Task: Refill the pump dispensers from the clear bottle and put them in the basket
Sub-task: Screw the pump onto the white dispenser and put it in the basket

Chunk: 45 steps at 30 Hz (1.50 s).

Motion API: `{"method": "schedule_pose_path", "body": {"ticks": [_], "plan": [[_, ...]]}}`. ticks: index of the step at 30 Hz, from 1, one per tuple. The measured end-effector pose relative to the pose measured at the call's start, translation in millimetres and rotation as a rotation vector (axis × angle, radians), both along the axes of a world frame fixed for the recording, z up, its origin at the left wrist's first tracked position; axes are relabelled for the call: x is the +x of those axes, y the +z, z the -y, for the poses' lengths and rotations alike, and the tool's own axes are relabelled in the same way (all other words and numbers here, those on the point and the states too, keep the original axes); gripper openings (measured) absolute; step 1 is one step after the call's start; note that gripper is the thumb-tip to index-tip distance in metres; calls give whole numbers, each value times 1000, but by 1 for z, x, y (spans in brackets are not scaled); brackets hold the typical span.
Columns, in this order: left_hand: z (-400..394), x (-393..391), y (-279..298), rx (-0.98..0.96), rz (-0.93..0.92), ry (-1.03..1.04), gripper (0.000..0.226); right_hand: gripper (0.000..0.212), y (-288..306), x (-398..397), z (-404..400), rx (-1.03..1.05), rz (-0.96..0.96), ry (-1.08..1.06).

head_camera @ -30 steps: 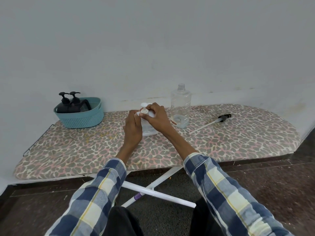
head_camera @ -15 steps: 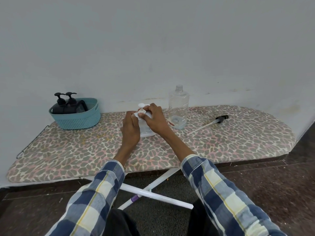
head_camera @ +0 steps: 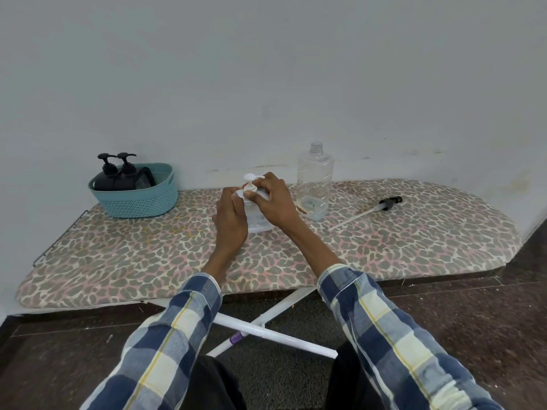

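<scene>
A small clear dispenser (head_camera: 258,221) with a white pump head (head_camera: 251,182) stands on the ironing board. My left hand (head_camera: 231,220) grips its body from the left. My right hand (head_camera: 270,202) is closed around the pump collar at its top. Just to the right stands the tall clear bottle (head_camera: 315,182), uncapped, with a little liquid at the bottom. At the far left, a teal basket (head_camera: 139,199) holds two black pump dispensers (head_camera: 117,173).
A loose black pump with a long white tube (head_camera: 368,211) lies on the board right of the bottle. The leopard-print ironing board (head_camera: 148,255) stands against a white wall. Its white legs (head_camera: 266,329) cross below, over a dark floor.
My hands stay on the clear dispenser, the right fingers shifting slightly around the pump collar. The view has drifted a little; nothing else moved.
</scene>
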State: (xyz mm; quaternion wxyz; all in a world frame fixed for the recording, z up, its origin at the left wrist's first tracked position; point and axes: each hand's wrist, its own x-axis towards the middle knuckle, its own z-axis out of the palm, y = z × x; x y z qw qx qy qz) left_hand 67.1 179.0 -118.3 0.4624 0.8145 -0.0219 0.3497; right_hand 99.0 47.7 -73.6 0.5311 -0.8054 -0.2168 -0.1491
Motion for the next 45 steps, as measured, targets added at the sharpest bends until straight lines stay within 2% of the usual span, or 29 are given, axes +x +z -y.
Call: {"method": "schedule_pose_path", "body": {"ticks": [4, 6, 8, 13, 21, 27, 29, 33, 37, 40, 45], "plan": [[1, 2, 0, 6, -17, 13, 37, 44, -2, -1, -7, 1, -18, -37], [0, 3, 1, 8, -19, 12, 41, 41, -7, -2, -7, 34, -7, -36], [-1, 2, 1, 14, -16, 12, 44, 37, -10, -6, -5, 91, 16, -21], [-1, 0, 2, 22, -18, 8, 50, 49, -9, -14, -1, 136, 113, -13], [-2, 3, 0, 32, 1, 8, 46, 25, -16, -16, -4, 36, 279, -57], [-1, 3, 0, 29, 1, 2, 46, 12, -11, -19, -4, -2, 323, -67], [-2, 3, 1, 34, 3, 5, 45, 14, -11, -18, -4, 1, 313, -65], [-1, 2, 1, 34, -1, 10, 43, 36, -12, -15, -2, 56, 250, -72], [-1, 1, 1, 26, -7, 13, 49, 31, -14, -8, -1, 23, 192, -16], [1, -2, 3, 12, -8, 20, 49, 37, -16, -2, -7, -26, 168, -59], [4, -2, 3, 5, -17, 41, 48, 22, -12, 0, -11, 17, 155, -99]]}}
